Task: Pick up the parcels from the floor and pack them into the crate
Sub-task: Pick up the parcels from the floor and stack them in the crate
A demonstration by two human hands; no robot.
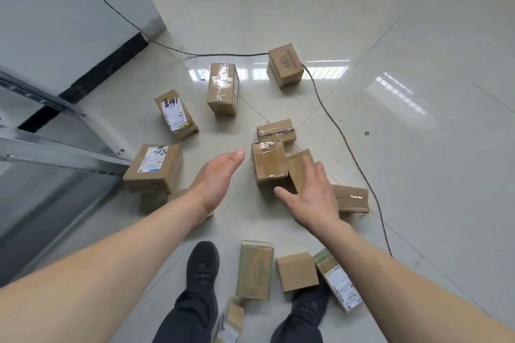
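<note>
A: Hands?
B: Left hand (217,178) and right hand (312,198): fingers straight, grasping nothing, either side of a taped parcel (269,163).
A: Parcel location?
B: On the floor (390,36), among others.

- Scene was bright, with even, diffuse daylight and no harsh shadows.
- Glossy floor (362,22) showed window glare patches, strongest near the taped parcel (223,88) and further right.
- Soft short shadows sat under the boxes.
- Wide-angle distortion bent the wall (55,22) and forearms at the edges.
- Small parcel (232,320) at the bottom edge was motion-blurred; the centre was reasonably sharp.
</note>
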